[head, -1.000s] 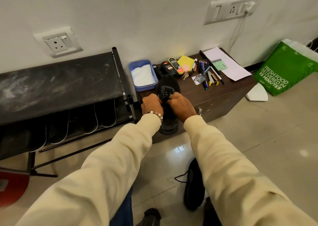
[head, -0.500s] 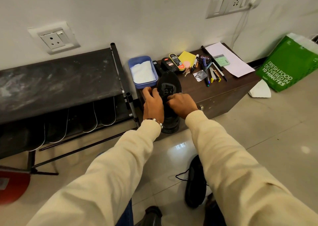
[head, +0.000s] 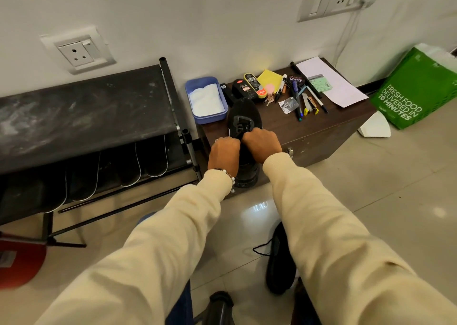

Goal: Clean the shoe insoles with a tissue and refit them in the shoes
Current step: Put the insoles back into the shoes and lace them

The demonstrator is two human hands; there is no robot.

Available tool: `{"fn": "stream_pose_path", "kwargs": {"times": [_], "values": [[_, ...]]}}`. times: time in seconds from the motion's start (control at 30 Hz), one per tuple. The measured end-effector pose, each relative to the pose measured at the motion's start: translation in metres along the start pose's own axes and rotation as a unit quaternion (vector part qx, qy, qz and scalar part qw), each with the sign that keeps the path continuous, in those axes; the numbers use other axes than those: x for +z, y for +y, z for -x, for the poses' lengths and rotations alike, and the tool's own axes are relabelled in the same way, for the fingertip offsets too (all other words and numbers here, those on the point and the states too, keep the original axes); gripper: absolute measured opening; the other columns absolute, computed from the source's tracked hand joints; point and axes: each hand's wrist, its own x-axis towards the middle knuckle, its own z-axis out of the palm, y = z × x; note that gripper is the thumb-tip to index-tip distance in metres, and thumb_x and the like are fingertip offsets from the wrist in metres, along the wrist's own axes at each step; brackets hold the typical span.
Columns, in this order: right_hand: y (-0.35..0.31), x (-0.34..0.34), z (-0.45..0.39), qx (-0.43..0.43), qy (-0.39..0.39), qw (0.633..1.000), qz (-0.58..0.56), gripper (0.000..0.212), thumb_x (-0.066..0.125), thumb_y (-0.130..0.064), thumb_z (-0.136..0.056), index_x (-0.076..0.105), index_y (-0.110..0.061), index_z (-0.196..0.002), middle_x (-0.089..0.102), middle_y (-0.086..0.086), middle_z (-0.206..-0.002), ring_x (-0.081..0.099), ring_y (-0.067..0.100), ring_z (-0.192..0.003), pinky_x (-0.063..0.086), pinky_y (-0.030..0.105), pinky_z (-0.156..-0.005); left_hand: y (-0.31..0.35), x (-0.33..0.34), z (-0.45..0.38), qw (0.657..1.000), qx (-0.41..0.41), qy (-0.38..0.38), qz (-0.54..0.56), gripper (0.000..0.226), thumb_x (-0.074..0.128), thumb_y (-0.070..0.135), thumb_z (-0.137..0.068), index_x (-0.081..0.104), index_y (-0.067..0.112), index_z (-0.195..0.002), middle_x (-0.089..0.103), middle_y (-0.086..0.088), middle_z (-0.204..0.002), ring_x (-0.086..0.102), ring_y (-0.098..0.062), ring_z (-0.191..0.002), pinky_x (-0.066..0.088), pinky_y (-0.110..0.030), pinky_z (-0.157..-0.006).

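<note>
Both hands are working at the throat of the shoe (head: pixel 244 119), which is sitting toe-away on the front-left part of the cabinet (head: pixel 319 136), heel overhanging the front edge. L hand (head: pixel 223 153) is curled at the left side of the opening; R hand (head: pixel 262 144) is curled at the right side by the laces. Both seem to be gripping the shoe's collar/tongue area, but fingertips are hidden, so I can't tell exactly what they're pinching. Insole isn't showing, can't tell if it's in or out. Second shoe (head: pixel 279 260) is lying on the floor btwn the legs, lace trailing.

Risks, as I'm reading it:
- Heel is hanging off the edge w/ both hands pulling toward the body → shoe could be tipping or sliding off the cabinet.
- Tub (head: pixel 206 99) w/ white tissue is just beside the toe, poss. touching; any forward shove is knocking it.
- If the insole is going in, it could be folding or bunching at the toe; no sightline inside.
- Loose lace on the floor shoe = snag/trip hazard for the feet.

Readable text:
- Tin (head: pixel 295 80): "Cherry".
- Green bag (head: pixel 418 89): "FRESH FOOD DELIVERED IN 10 MINUTES".
- Polish bottles (head: pixel 249 87): label text is too small, partly upside down, not legible.
- Green slip (head: pixel 319 83) on the paper: print unreadable.
</note>
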Motion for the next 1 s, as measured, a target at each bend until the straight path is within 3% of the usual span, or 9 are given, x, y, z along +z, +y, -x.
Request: {"fn": "stream_pose_path", "kwargs": {"times": [0.13, 0.23, 0.37, 0.57, 0.77, 0.9, 1.0], "values": [[0.01, -0.005, -0.003, -0.028, -0.06, 0.997, -0.027, 0.029, 0.049, -0.02, -0.095, 0.058, -0.014, -0.122, 0.06, 0.016, -0.113, 0.061, 0.033, -0.098, 0.049, 0.04, -0.077, -0.002, -0.002, -0.006, 0.996, -0.029, -0.074, 0.04, 0.023, 0.051, 0.009, -0.093, 0.067, 0.006, -0.11, 0.065, -0.018, -0.105, 0.06, -0.036, -0.095, 0.049, -0.036, -0.082], [0.012, -0.012, -0.002, -0.018, -0.076, 0.995, -0.068, 0.034, 0.052, -0.017, -0.092, 0.058, -0.017, -0.125, 0.058, 0.015, -0.116, 0.06, 0.034, -0.1, 0.049, 0.042, -0.082, -0.001, -0.003, -0.004, 0.995, -0.032, -0.091, 0.036, 0.025, 0.053, 0.004, -0.09, 0.066, 0.006, -0.111, 0.063, -0.019, -0.104, 0.06, -0.038, -0.095, 0.05, -0.037, -0.084], [0.01, -0.01, 0.001, 0.016, -0.012, 0.995, -0.1, 0.03, 0.053, -0.017, -0.092, 0.062, -0.022, -0.121, 0.061, 0.014, -0.111, 0.061, 0.032, -0.096, 0.049, 0.039, -0.079, -0.003, -0.005, -0.013, 0.997, -0.046, -0.051, 0.034, 0.021, 0.054, 0.011, -0.093, 0.069, 0.009, -0.109, 0.067, -0.015, -0.102, 0.06, -0.034, -0.096, 0.048, -0.036, -0.082], [0.0, 0.009, 0.009, 0.06, 0.099, 0.99, -0.082, 0.024, 0.049, -0.018, -0.096, 0.053, -0.012, -0.119, 0.064, 0.014, -0.103, 0.063, 0.032, -0.091, 0.05, 0.039, -0.074, 0.009, -0.005, -0.011, 0.999, -0.048, 0.004, 0.017, 0.017, 0.049, 0.01, -0.096, 0.055, 0.009, -0.112, 0.062, -0.013, -0.109, 0.06, -0.032, -0.098, 0.048, -0.037, -0.074], [-0.003, 0.026, 0.008, 0.065, 0.159, 0.978, -0.122, 0.022, 0.058, -0.021, -0.091, 0.053, -0.011, -0.111, 0.059, 0.011, -0.109, 0.056, 0.026, -0.095, 0.046, 0.034, -0.065, -0.002, 0.002, -0.021, 0.992, -0.105, -0.003, 0.062, 0.045, 0.071, 0.013, -0.083, 0.048, 0.012, -0.122, 0.047, -0.012, -0.125, 0.052, -0.032, -0.112, 0.048, -0.037, -0.083], [0.0, 0.03, 0.001, 0.191, 0.158, 0.943, -0.224, 0.052, 0.076, -0.03, -0.075, 0.045, -0.013, -0.113, 0.047, 0.01, -0.116, 0.048, 0.026, -0.106, 0.051, 0.038, -0.072, -0.008, 0.005, -0.026, 0.968, -0.182, -0.042, 0.167, 0.047, 0.075, 0.02, -0.08, 0.049, 0.013, -0.119, 0.05, -0.012, -0.123, 0.056, -0.036, -0.106, 0.047, -0.041, -0.085], [0.006, 0.03, -0.012, 0.31, 0.032, 0.878, -0.365, 0.068, 0.076, -0.034, -0.075, 0.039, -0.008, -0.126, 0.046, 0.018, -0.127, 0.046, 0.036, -0.118, 0.047, 0.047, -0.091, -0.007, 0.008, -0.03, 0.958, -0.22, -0.075, 0.168, 0.052, 0.074, 0.025, -0.081, 0.048, 0.011, -0.124, 0.051, -0.013, -0.124, 0.055, -0.039, -0.11, 0.049, -0.043, -0.088]]}}
